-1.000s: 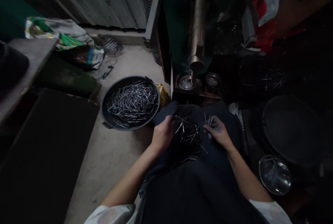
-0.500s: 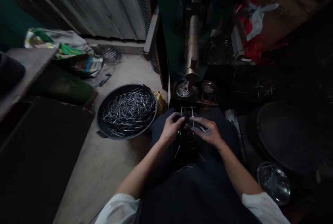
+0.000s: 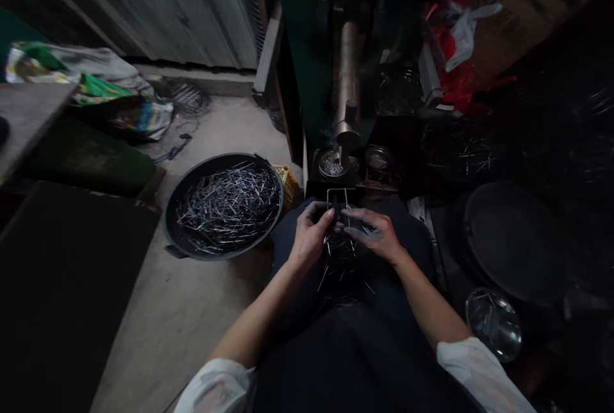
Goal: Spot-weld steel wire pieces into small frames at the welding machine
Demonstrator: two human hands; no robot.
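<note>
Between my two hands, above my lap, is a thin bent wire frame (image 3: 338,190) with a squared top. My left hand (image 3: 311,231) pinches its left side between thumb and fingers. On the other side, my right hand (image 3: 375,233) has its thumb and fingers closed on the frame's right leg, with several loose wire pieces (image 3: 367,230) showing at its fingers. Below the hands, more thin metal wires (image 3: 339,253) lie in the dark hollow of my lap. The exact join between wires and fingertips is too dark to make out.
A black tub (image 3: 170,234) heaped with metal wires stands left, beside a yellow crate (image 3: 286,183). Ahead is a machine with a metal cylinder (image 3: 349,80) over a small dish of bits (image 3: 330,165). At right are a round dark lid (image 3: 513,240) and a shiny metal bowl (image 3: 494,325).
The view has shifted slightly, so everything sits a little further left. Both hands stay on the wire frame, and my right fingers have closed in slightly.
</note>
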